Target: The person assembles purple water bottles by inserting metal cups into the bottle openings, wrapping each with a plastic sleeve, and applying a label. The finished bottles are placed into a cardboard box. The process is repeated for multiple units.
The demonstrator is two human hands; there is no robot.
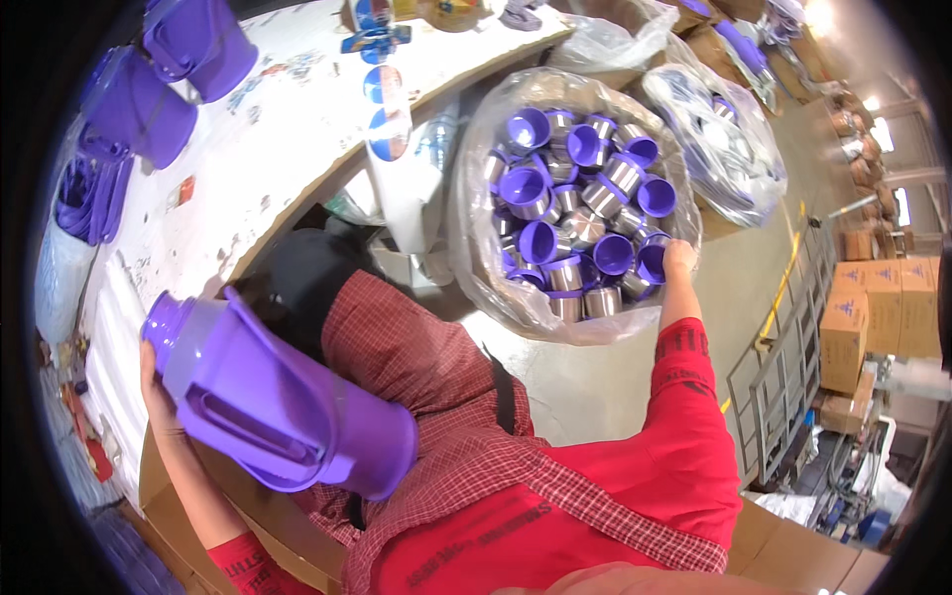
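My left hand (157,395) is wrapped round the neck end of a large purple thermos jug (297,397), which lies slanted across my lap with its long side handle facing up. The fingers on its far side are hidden. At the right rim of a clear plastic bag, my right hand (679,258) is closed on the edge of a steel cup lid with a purple inside (652,264). Many similar steel and purple cup lids (524,185) are heaped in the clear plastic bag (476,268), lying at various angles.
A white worktable (288,129) runs along the left, with purple thermos jugs (149,104) at its far end. A strip of round stickers (387,109) hangs over its edge. Another plastic bag (719,149) stands beyond the lids. Cartons (863,307) and a metal rack (788,357) are at right.
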